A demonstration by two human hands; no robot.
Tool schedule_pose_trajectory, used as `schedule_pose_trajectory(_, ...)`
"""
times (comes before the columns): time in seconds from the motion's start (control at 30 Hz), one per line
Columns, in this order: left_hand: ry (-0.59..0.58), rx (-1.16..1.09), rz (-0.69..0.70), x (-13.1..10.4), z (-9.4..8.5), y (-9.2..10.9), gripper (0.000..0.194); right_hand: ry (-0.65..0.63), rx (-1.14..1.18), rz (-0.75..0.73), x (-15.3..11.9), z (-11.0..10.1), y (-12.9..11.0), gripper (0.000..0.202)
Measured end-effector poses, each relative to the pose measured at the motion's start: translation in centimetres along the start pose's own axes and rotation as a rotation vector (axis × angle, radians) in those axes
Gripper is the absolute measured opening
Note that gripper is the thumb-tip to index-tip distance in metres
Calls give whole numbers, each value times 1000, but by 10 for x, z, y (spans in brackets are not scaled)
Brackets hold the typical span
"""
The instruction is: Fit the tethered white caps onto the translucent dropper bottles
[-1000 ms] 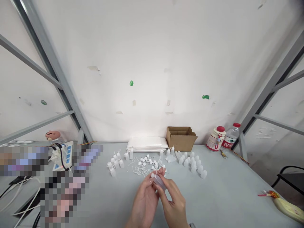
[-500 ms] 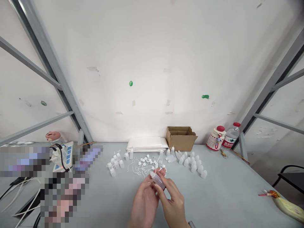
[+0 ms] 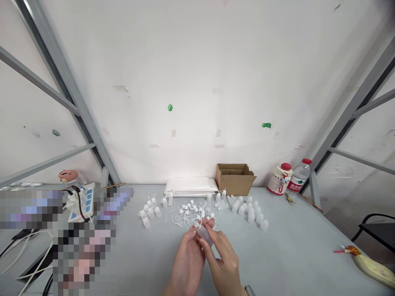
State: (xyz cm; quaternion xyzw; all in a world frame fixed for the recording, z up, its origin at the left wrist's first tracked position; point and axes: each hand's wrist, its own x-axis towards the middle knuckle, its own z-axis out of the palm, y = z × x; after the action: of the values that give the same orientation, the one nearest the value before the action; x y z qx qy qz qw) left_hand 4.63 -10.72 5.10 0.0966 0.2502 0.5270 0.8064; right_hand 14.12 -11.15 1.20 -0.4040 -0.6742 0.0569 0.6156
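Note:
Near the front middle of the table, a small translucent plastic bottle [image 3: 205, 235] lies tilted between both hands. My right hand [image 3: 224, 260] is closed on the bottle's body with thumb and fingers. At the upper left end, the thumb of my left hand [image 3: 189, 258] presses by the white cap [image 3: 197, 225], its other fingers behind the bottle. Just beyond the hands is a loose heap of white caps with strings [image 3: 185, 213]. To the left stand several capped bottles [image 3: 151, 211]; to the right, several frosted bottles [image 3: 250, 213] are grouped.
Against the wall are a stack of white flat packs [image 3: 188, 187] and an open cardboard box [image 3: 236, 183]. A red-lidded flask [image 3: 279, 180] and a water bottle [image 3: 299, 176] are at the back right. A power strip [image 3: 82, 203] with cables lies left, a yellowish object [image 3: 373, 267] far right.
My left thumb has moved up against the cap, and its fingertips now cover more of it. The bottle stays in nearly the same place in my right hand.

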Motion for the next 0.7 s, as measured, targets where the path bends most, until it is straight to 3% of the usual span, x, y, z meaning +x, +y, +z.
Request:
schedule_pose_trajectory(0.47, -34, -34, 3, 0, -1, -2, 28, 19, 2, 19, -1, 0, -3, 40)
schedule_pose_trajectory(0.7, 0, -96, -29, 1, -1, -3, 29, 30, 6, 52, -2, 0, -5, 32)
